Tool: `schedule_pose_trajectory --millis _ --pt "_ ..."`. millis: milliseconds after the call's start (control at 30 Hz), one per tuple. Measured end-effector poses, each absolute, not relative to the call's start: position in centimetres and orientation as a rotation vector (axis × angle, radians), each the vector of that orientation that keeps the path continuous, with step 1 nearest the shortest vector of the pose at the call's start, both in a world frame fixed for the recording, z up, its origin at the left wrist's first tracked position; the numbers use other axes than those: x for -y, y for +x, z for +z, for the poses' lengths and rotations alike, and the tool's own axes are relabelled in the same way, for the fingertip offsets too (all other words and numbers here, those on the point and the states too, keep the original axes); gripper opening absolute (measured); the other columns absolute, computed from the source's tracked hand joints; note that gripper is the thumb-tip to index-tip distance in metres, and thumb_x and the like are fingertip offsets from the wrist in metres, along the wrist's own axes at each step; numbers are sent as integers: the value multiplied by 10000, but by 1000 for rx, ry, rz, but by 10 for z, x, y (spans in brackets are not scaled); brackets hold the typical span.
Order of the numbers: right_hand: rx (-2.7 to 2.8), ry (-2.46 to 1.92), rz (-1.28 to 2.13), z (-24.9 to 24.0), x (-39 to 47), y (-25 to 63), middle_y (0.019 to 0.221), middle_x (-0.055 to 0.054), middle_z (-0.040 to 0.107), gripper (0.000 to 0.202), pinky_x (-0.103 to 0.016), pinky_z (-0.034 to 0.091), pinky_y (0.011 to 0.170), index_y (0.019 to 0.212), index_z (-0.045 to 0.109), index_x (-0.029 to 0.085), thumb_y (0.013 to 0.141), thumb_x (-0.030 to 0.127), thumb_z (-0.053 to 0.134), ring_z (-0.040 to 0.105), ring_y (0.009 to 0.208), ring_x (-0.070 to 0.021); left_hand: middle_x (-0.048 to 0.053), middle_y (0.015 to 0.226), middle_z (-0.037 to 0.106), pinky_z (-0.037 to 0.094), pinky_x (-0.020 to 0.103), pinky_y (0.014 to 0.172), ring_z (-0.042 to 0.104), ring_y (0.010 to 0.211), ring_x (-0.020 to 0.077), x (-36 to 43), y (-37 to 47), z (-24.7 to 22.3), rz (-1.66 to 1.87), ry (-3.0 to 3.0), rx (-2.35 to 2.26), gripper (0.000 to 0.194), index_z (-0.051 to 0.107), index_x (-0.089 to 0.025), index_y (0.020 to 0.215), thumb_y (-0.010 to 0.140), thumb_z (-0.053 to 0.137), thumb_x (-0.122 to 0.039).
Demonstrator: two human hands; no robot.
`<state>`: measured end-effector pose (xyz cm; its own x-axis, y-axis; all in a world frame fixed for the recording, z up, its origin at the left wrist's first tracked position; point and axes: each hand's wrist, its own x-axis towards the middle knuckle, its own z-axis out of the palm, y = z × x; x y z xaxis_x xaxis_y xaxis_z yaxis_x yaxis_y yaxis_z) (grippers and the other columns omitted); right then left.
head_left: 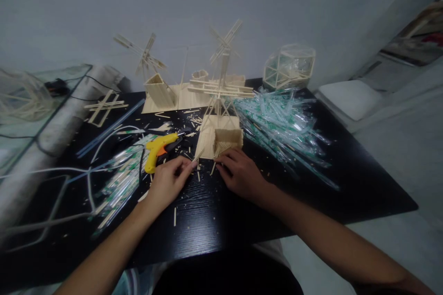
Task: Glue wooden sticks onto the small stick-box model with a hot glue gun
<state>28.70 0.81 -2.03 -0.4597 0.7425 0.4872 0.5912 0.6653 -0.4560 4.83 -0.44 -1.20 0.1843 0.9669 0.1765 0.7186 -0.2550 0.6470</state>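
On the dark table before me lies a wooden windmill model [206, 136], a flat stick base with a crossed-blade tower at its back. A small open-topped box [228, 136] of sticks stands at the base's front right. My left hand [171, 179] pinches a thin wooden stick [197, 158] at the base's front left corner. Against the front of the box and base edge, my right hand [242, 173] has its fingers curled; its fingertips are partly hidden. A yellow glue gun [159, 148] rests just beyond my left hand.
More windmill models [161, 92] stand along the wall. Plastic-wrapped stick bundles [280, 124] lie at the right, with another pile [121, 179] at the left. A crossed stick frame [105, 108], white cable [65, 170] and scattered stick scraps lie around. A wooden polyhedron frame [290, 67] stands back right.
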Motion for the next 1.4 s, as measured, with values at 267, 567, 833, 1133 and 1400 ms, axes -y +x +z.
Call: schedule_pose_trajectory --millis 267,567,833,1133,1400 --pt "2310 -945 290 -20 -7 287 997 -126 652 316 -407 533 916 1100 722 118 856 -17 573 559 964 -254 -33 676 626 446 231 621 591 617 122 4 55 -14 798 2062 -1522 287 674 -191 838 951 620 -449" --pt "2401 -1009 304 -23 -5 282 958 -126 610 216 -417 505 888 985 720 144 902 21 563 521 950 -261 -29 638 609 396 227 564 535 569 118 5 59 -10 787 2065 -1598 328 705 -186 844 992 536 -425" --pt "2401 -945 258 -25 -6 283 960 -103 614 231 -367 464 851 1005 693 150 917 -1 542 513 925 -239 -42 600 555 364 229 547 495 545 113 4 58 -6 835 1959 -1667 358 665 -180 780 970 551 -462" --pt "2222 -759 311 -20 -4 282 1053 -98 642 138 -356 481 903 1005 632 184 1014 121 510 562 994 -211 21 711 645 408 282 660 608 659 179 -14 64 8 670 2278 -1720 340 626 -184 814 1022 460 -396" --pt "1900 -849 759 -19 -1 281 971 -56 695 51 -334 545 836 1038 587 206 998 187 561 667 885 -182 81 740 695 348 307 609 657 677 242 -28 89 7 303 2276 -1812 342 615 -184 817 1033 416 -358"
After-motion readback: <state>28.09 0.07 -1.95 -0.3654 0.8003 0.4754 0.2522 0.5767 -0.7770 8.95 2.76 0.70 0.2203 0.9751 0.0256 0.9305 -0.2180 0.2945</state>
